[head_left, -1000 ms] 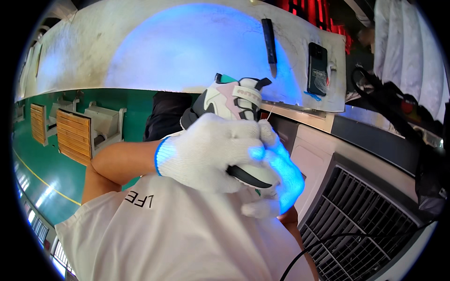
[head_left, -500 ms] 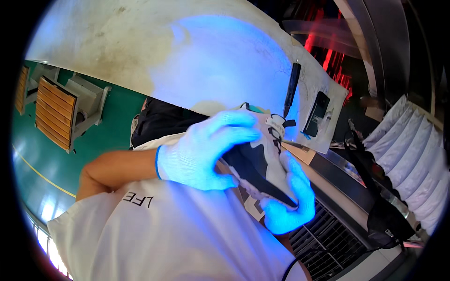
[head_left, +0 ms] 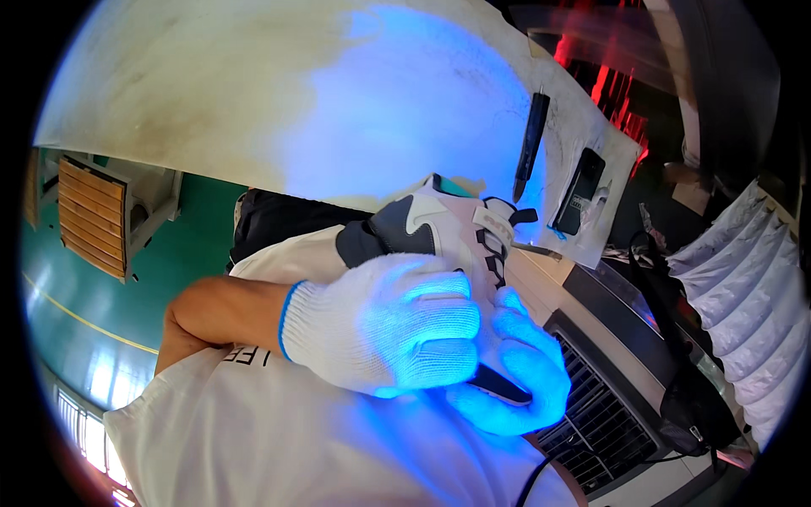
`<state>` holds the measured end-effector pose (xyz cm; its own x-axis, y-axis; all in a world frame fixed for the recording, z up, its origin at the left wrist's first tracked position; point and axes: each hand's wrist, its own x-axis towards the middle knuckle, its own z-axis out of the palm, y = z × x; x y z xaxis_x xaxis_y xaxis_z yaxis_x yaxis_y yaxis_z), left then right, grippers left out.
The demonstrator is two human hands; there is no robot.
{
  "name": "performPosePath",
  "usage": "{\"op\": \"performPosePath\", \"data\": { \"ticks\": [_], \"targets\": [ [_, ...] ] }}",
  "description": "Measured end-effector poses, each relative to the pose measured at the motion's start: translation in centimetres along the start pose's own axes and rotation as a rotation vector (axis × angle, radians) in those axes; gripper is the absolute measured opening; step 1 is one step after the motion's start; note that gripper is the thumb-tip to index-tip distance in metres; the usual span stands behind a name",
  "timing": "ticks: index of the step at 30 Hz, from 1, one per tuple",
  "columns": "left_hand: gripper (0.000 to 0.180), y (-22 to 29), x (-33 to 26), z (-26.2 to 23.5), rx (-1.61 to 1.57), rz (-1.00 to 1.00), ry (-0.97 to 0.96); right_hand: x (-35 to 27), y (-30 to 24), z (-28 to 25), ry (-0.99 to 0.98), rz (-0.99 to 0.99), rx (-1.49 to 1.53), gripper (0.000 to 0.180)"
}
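Observation:
A sneaker (head_left: 452, 224) in grey, white and dark grey with black lace loops lies between my two gloved hands, its heel toward the table. My left hand (head_left: 401, 325), in a white knit glove with a blue cuff, is closed with bent fingers against the side of its front half. Around the toe, my right hand (head_left: 532, 363) is wrapped from the right and below, in a matching glove lit blue. A dark strip of the sneaker shows between the hands. The left fingertips and much of the shoe's front are hidden.
Beyond the shoe spreads a pale worn table (head_left: 194, 93) under blue light. On its right part lie a black pen-shaped tool (head_left: 531, 144) and a dark phone (head_left: 581, 190). A black grille (head_left: 600, 406), a black bag (head_left: 697, 414) and white pleated material (head_left: 743, 296) are at right; a wood-slatted stool (head_left: 93, 215) stands left.
The sneaker has turned, so more of its grey side and heel shows. My left hand has shifted from the sole edge toward the forefoot, its fingers now more curled. My right hand stays at the toe.

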<state>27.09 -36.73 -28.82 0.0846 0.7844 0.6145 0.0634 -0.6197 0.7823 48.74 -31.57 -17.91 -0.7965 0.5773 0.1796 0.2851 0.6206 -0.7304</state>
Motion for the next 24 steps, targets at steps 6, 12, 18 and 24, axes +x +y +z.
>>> {"op": "performPosePath", "data": {
  "ticks": [6,12,18,24],
  "targets": [
    [0.038,-0.9,3.9,2.5,-0.108,-0.239,0.018,1.0,5.7,-2.5,-0.024,-0.073,0.199,0.050],
    [0.052,-1.7,8.2,6.2,0.097,-0.455,-0.220,-5.6,13.1,-0.3,0.224,0.259,0.462,0.056],
    [0.048,-4.2,9.6,6.9,0.491,-0.366,-0.642,-8.3,17.3,3.9,0.342,0.234,0.462,0.069],
    [0.076,-4.4,9.8,1.5,-0.005,-0.673,-0.678,-7.3,17.5,4.7,0.405,0.022,0.273,0.070]
  ]
}}
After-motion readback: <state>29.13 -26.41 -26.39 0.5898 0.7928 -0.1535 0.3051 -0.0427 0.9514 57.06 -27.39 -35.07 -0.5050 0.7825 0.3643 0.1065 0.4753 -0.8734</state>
